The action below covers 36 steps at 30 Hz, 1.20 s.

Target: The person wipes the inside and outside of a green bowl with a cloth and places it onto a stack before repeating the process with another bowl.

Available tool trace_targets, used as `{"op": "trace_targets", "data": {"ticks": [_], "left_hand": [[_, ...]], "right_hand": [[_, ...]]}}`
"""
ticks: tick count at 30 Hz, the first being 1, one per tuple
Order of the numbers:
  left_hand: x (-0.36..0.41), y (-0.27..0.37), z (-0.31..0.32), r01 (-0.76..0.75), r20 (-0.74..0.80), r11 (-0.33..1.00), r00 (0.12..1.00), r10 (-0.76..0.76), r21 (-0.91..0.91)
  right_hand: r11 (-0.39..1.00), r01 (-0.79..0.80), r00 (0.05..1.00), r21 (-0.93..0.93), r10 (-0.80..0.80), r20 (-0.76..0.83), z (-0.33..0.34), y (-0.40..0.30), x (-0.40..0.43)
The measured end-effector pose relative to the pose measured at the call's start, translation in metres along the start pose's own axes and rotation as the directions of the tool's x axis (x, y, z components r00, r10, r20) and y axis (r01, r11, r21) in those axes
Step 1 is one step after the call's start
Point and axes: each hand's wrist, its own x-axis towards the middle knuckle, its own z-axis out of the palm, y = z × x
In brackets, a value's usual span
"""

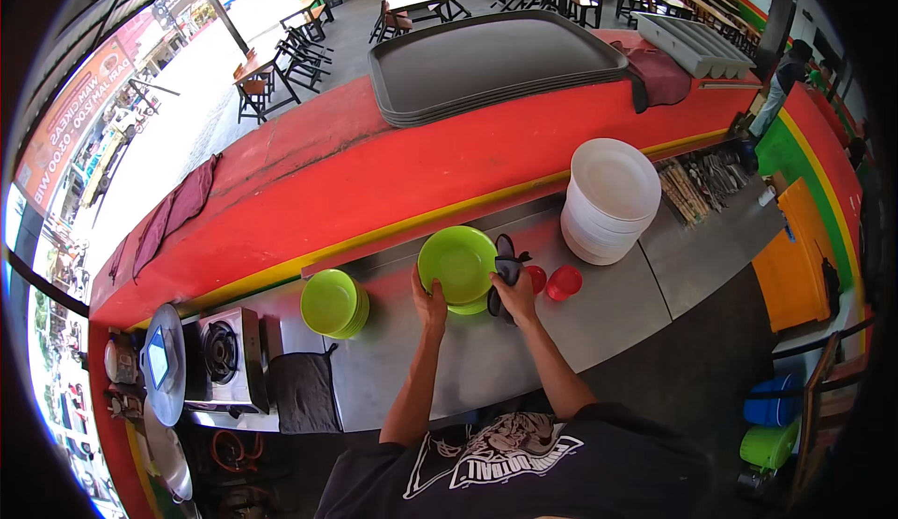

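Both my hands hold a green bowl [457, 264] over the steel counter, with another green bowl's rim showing just beneath it. My left hand [429, 301] grips its left side, thumb over the rim. On the right side, my right hand [515, 296] holds the bowl's edge together with a dark grey cloth [509, 270]. A stack of green bowls [330, 303] stands to the left. Close to my right hand are two red cups [564, 282], one partly hidden. Farther right rises a tall stack of white plates [615, 182]. What lies under the held bowl is mostly hidden.
A gas stove [228, 358] and a dark cloth [305, 391] are at the left. Cutlery [715, 172] lies at the right end. Behind the steel counter [393, 379], a red ledge [316, 200] carries stacked dark trays [491, 63] and a grey cutlery holder [694, 43]. A person [780, 88] stands far right.
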Motion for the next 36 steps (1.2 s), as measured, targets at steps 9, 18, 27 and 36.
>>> {"op": "trace_targets", "data": {"ticks": [9, 18, 27, 36], "left_hand": [[-0.010, 0.018, 0.014, -0.019, -0.126, 0.989, 0.991, 0.038, 0.146], [-0.044, 0.094, 0.051, -0.222, -0.135, 0.865, 0.941, 0.312, 0.450], [-0.104, 0.129, 0.071, 0.147, -0.315, 0.863, 0.891, -0.328, -0.483], [-0.153, 0.137, 0.065, 0.339, -0.207, 0.928, 0.907, -0.366, -0.156]], "right_hand": [[1.000, -0.028, 0.984, 0.007, 0.027, 0.176, -0.014, -0.002, 0.017], [0.996, -0.028, 0.986, 0.081, 0.014, 0.164, -0.046, -0.024, 0.034], [0.916, -0.216, 0.933, 0.338, 0.091, 0.349, -0.089, -0.055, 0.008], [0.988, 0.079, 0.809, 0.134, -0.142, 0.571, -0.104, -0.093, -0.021]]}}
